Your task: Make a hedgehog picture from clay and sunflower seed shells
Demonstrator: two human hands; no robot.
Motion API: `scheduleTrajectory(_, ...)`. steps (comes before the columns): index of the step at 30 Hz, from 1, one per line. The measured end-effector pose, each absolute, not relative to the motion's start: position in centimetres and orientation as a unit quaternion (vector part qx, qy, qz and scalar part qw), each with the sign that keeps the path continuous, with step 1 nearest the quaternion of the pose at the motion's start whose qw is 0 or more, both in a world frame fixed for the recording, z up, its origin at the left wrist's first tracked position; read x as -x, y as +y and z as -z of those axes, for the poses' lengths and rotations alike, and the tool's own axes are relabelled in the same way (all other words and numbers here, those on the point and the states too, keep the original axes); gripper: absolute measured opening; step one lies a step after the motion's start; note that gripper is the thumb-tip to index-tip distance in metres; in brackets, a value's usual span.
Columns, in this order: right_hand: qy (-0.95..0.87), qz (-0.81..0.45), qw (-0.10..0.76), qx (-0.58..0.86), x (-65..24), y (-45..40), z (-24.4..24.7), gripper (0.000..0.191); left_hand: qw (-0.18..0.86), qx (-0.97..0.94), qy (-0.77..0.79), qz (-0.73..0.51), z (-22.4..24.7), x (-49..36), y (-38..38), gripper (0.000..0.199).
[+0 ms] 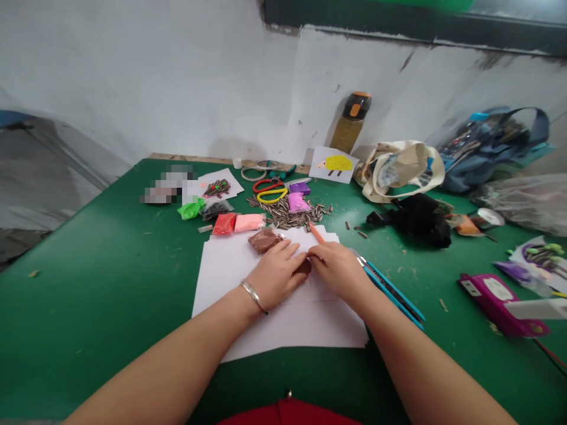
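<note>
White paper sheets [283,324] lie stacked on the green table. On them, my left hand [277,274] rests with its fingers spread, beside a small packet of brown clay [264,240]. A brown lump [305,267] shows partly under its fingers. My right hand [334,265] is closed around an orange stick-like tool [316,234], close against the left fingertips. Whether its fingertips also touch the lump is hidden. Red [224,224] and pink [249,222] clay packets sit at the top edge of the paper, near a pile of sunflower seeds [286,213].
Blue-handled cutters [392,289] lie right of the paper. Behind stand a drawing of a yellow hedgehog [334,165], a bottle [349,124] and a cloth bag [401,171]. A black bag [423,221] and a magenta device [500,301] are at the right.
</note>
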State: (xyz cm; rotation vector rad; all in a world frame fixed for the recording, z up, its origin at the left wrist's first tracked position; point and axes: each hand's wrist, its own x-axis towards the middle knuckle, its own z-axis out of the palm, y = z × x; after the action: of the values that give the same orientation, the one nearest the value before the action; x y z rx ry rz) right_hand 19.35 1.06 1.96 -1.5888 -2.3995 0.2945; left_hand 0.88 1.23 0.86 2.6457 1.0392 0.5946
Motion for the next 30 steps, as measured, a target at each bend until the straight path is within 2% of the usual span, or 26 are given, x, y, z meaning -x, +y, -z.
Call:
scheduleTrajectory(11, -0.833, -0.12, 0.085, 0.533, -19.5, 0.7, -2.6, 0.029, 0.096, -0.911, 0.362, -0.172, -0.6, -1.0, 1.2, 0.032)
scheduleTrajectory(22, -0.867, -0.08, -0.026, 0.491, -20.7, -0.5, -4.4, 0.029, 0.109, -0.911, 0.356, -0.179, -0.7, -1.1, 1.3, 0.028)
scheduleTrajectory(30, -0.867, -0.146, -0.021, 0.475, -20.7, -0.9, -4.8, 0.025, 0.121, -0.91, 0.359, -0.169, -1.0, -1.0, 1.2, 0.029)
